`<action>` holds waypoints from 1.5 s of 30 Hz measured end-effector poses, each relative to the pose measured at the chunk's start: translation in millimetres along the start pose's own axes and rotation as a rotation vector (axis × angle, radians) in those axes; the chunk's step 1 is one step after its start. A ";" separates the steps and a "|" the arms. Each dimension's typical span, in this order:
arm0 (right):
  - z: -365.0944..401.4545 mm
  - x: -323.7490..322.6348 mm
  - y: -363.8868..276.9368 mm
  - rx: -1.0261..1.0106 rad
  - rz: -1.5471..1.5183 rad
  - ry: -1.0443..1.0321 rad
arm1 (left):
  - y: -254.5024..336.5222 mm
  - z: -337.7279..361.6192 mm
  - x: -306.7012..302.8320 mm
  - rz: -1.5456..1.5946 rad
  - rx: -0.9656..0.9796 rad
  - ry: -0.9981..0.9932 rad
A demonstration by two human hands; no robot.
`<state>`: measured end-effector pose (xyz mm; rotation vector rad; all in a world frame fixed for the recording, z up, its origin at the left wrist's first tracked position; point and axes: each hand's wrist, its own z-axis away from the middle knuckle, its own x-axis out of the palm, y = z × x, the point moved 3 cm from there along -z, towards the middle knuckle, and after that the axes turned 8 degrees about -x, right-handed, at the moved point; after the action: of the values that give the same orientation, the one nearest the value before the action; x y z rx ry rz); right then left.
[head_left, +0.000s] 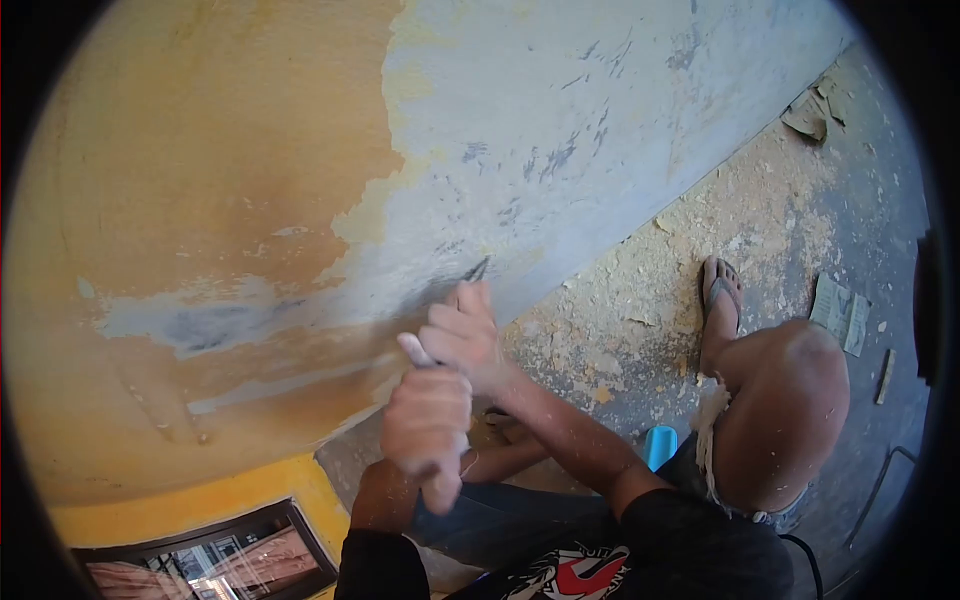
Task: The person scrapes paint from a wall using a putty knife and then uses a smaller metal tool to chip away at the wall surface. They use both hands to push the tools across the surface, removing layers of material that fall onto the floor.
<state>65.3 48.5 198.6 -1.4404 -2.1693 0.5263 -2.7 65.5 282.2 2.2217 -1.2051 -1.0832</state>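
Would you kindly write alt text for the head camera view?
A person's right hand and left hand grip a slim, dark-tipped tool against a wall that is partly orange-yellow, partly grey-white. Pale paint flakes litter the grey floor near a foot in a dark flip-flop.

A building under renovation, it seems: yellow paint (200, 150) partly stripped from the wall (560, 120), flakes (620, 310) scattered over the grey floor (880, 260)

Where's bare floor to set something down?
Mostly bare: grey floor between papers and peeled pieces; also between pale strip and bent rod. Crowded: chip-littered floor between wall and sandalled foot.
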 end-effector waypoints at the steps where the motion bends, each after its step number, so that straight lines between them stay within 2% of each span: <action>1: -0.9 -0.8 3.0 0.001 -0.004 -0.006 | 11.3 5.1 0.5 -0.047 0.032 -0.100; 2: -5.0 -1.7 13.7 -0.014 0.018 -0.014 | 3.4 4.3 -3.7 -0.053 0.043 -0.095; 4: -0.2 -0.4 12.5 0.010 0.053 -0.026 | -7.0 -3.0 -7.2 -0.017 -0.179 -0.181; 5: -0.8 1.7 13.8 0.024 0.077 -0.054 | -9.9 -7.0 -2.7 -0.028 -0.172 0.056; 6: -4.1 -3.7 9.5 0.017 0.089 -0.050 | -14.8 -6.7 -0.7 -0.019 -0.161 0.050; 8: -7.9 -16.7 -11.4 -0.039 0.013 0.006 | -16.2 7.5 0.9 -0.047 0.005 0.025; 9: 6.6 -4.8 8.6 -0.067 0.043 -0.008 | -9.9 14.9 0.7 -0.066 0.077 0.011; 10: 10.7 -4.1 2.7 -0.057 0.036 -0.011 | 0.2 16.4 0.5 -0.071 0.066 0.012; 12: 6.5 -6.0 13.0 -0.038 0.111 -0.042 | -4.1 0.5 3.9 -0.043 -0.158 -0.049; 13: 6.3 -6.5 18.4 -0.032 0.118 -0.039 | 5.9 -15.4 14.4 0.026 0.095 -0.198; 14: 6.3 -5.6 24.1 -0.003 0.107 -0.023 | -4.3 -14.6 11.8 0.023 0.083 -0.198; 16: 4.6 -3.5 28.7 0.044 0.086 0.015 | -24.3 -17.2 5.7 0.027 -0.152 -0.167; 17: 4.1 -4.7 26.2 0.083 0.084 -0.019 | -21.2 -15.9 5.2 0.065 -0.189 -0.011; 18: -3.8 -11.0 17.1 0.073 0.101 -0.010 | -19.4 -5.0 -1.4 0.077 -0.173 -0.021; 20: -21.0 -22.0 -23.0 -0.132 -0.037 0.079 | 19.8 69.1 -37.1 -0.241 0.058 -0.104; 21: -27.2 -19.1 -19.3 -0.153 -0.030 0.073 | 25.8 122.4 -70.5 -0.634 -0.581 0.110; 22: -24.6 -14.6 -16.9 -0.144 -0.033 0.078 | 0.7 63.2 -57.7 -0.640 -0.587 0.103; 24: -21.3 -4.3 1.0 -0.051 0.046 -0.005 | 5.9 -16.5 4.9 -0.144 -0.012 0.245; 25: -23.4 -8.1 -5.9 -0.052 0.051 -0.006 | 14.5 -21.2 -0.3 -0.139 -0.012 0.245; 27: -24.8 -14.9 -24.3 -0.064 -0.040 0.055 | 29.6 -22.5 -1.9 0.031 0.010 -0.356; 28: -23.6 -10.3 -16.2 -0.057 -0.044 0.064 | 24.8 -21.3 -0.3 0.027 0.003 -0.365; 30: -19.9 0.7 2.0 -0.023 0.041 -0.029 | 12.6 -19.4 -2.8 -0.137 -0.125 0.037; 31: -19.4 -1.1 -5.5 -0.085 0.030 0.015 | 11.2 -28.9 -10.5 -0.122 -0.104 0.035; 33: -12.9 2.9 5.1 -0.083 0.049 -0.010 | 31.1 -37.0 -18.6 0.144 0.097 -0.692; 34: -8.7 7.4 9.7 -0.081 0.062 -0.027 | 21.5 -28.3 -11.1 0.137 0.092 -0.692; 36: -7.3 8.8 -0.2 -0.081 0.076 -0.039 | -9.2 -11.9 -8.2 -0.018 -0.032 0.119; 37: -12.2 3.3 -5.2 -0.081 0.051 0.012 | -2.1 -15.0 -7.2 -0.001 -0.006 0.107; 39: -18.2 -10.4 -24.1 -0.040 -0.059 0.063 | 35.6 -4.8 0.1 -0.184 -0.009 -0.085; 40: -16.8 -5.9 -11.5 -0.039 -0.062 0.060 | 21.6 -5.7 -0.1 -0.186 -0.011 -0.082; 42: -11.2 9.1 10.7 -0.006 0.051 0.043 | -6.9 -9.4 -10.1 -0.101 -0.127 0.134; 43: -16.7 4.9 7.0 -0.022 0.063 0.048 | 0.1 -9.4 -12.1 -0.092 -0.109 0.131; 45: -19.5 -6.9 -21.0 -0.109 0.030 0.116 | 33.4 2.4 -9.3 -0.254 -0.069 -0.150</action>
<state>63.4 35.2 224.9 -1.5238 -2.1157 0.3310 -25.4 54.7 306.2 2.3195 -0.9426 -1.3891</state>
